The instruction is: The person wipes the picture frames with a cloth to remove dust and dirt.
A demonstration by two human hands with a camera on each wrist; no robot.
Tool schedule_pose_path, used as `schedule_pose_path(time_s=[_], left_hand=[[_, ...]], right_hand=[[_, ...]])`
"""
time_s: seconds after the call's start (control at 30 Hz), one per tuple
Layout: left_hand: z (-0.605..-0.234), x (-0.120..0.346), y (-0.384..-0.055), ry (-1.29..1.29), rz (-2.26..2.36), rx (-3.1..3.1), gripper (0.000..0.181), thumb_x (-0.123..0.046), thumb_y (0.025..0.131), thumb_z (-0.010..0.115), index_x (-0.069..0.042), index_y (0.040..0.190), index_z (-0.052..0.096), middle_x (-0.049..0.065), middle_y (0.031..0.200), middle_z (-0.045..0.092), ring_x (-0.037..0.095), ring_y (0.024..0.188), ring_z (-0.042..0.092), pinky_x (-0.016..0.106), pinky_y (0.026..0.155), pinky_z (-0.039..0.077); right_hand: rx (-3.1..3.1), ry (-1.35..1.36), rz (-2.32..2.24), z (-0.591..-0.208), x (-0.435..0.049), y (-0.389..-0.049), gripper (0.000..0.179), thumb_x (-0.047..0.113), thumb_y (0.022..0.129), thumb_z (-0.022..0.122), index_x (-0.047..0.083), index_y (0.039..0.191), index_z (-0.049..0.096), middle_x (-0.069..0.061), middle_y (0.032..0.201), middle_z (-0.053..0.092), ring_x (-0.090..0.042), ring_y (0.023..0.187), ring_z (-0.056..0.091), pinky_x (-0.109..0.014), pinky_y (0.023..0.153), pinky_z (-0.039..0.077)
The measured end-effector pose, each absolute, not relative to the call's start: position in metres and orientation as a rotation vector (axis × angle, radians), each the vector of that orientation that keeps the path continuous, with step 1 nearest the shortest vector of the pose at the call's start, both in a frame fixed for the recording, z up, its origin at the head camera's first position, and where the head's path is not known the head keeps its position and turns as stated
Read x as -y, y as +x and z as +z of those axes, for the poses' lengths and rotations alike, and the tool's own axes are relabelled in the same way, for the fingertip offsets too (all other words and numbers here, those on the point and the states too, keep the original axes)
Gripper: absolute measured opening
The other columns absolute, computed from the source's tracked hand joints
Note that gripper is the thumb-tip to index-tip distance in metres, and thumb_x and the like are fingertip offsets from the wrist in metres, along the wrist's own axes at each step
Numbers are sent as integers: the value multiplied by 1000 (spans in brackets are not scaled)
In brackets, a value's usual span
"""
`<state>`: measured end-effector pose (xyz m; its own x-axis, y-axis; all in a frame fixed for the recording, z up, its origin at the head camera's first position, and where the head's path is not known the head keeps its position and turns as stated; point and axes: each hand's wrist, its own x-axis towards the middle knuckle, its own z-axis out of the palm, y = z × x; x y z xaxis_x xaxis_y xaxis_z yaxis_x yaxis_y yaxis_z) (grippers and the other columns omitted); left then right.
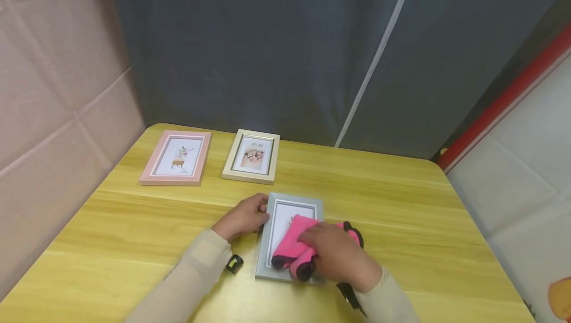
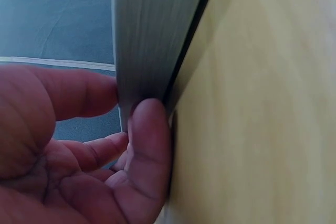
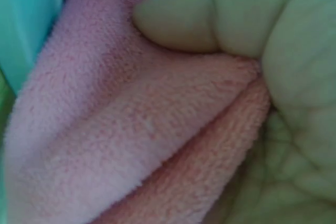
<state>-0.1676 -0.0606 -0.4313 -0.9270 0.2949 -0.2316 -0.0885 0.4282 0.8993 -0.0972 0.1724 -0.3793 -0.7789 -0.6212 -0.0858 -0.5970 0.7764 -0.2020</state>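
Observation:
A grey picture frame (image 1: 290, 197) lies face up on the table before me. At its left edge is my left hand (image 1: 244, 216); in the left wrist view the thumb and curled fingers (image 2: 149, 145) hold the frame's side (image 2: 152, 30). My right hand (image 1: 336, 253) grips a bunched pink cloth with black edging (image 1: 292, 241) on the frame's glass, covering much of the picture. Close up, the cloth's fluffy folds (image 3: 105, 124) are tucked between the right thumb (image 3: 178, 22) and palm.
Toward the back left of the wooden table (image 1: 392, 204) lie a pink picture frame (image 1: 151, 167) and a cream picture frame (image 1: 229, 164), both face up. A dark grey panel (image 1: 267, 55) stands behind the table. Pale walls (image 1: 58, 65) flank it.

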Motion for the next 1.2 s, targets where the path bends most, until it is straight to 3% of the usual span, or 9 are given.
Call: schedule_pose_path(time_s=[0.13,0.47,0.77,1.2], left_hand=[[-432,61,-169,178,1500,-2336,47,2,93,60,4,138,47,9,99,52,17,70,51,30,61,52],[-432,61,-169,182,1476,-2352,48,1,93,60,4,139,47,9,100,53,17,71,52,29,61,52],[-433,60,-170,185,1455,-2382,48,0,92,60,4,138,49,9,98,54,18,73,53,30,62,53],[-433,60,-170,182,1458,-2384,45,0,92,60,3,136,50,9,98,53,18,72,53,30,61,52]], right_hand=[[-2843,-921,-260,-383,-174,-103,37,4,89,67,13,125,69,-4,127,65,-29,128,52,-49,109,38],[-2852,-720,-305,-393,-177,-114,52,10,92,64,16,143,55,-7,149,48,-29,142,36,-58,113,27],[-2864,-667,-333,-400,-181,-122,61,14,92,64,17,150,46,-7,157,36,-31,146,26,-60,115,21],[-2882,-658,-377,-401,-185,-124,65,14,91,66,15,151,43,-9,159,32,-34,147,22,-60,115,20]])
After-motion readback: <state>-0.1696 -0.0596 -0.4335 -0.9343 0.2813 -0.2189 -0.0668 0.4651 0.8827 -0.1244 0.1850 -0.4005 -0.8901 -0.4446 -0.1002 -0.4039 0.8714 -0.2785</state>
